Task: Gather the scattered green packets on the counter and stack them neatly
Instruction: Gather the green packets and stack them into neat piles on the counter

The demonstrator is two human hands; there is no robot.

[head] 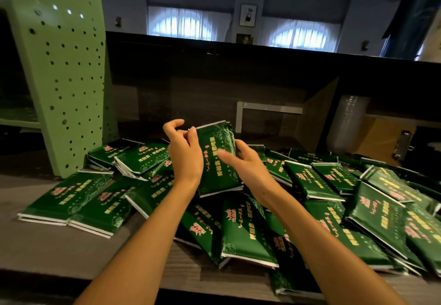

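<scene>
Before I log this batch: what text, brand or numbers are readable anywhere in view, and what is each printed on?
Held packets: yellow characters and a pink emblem run down the face; too blurred to read.
Loose packets on the counter: same yellow and pink print; unreadable.
Framed picture on the far wall: a dark figure only; no legible words.
Green perforated panel: holes only, no text.
Nothing can be quoted; no numbers show.
</scene>
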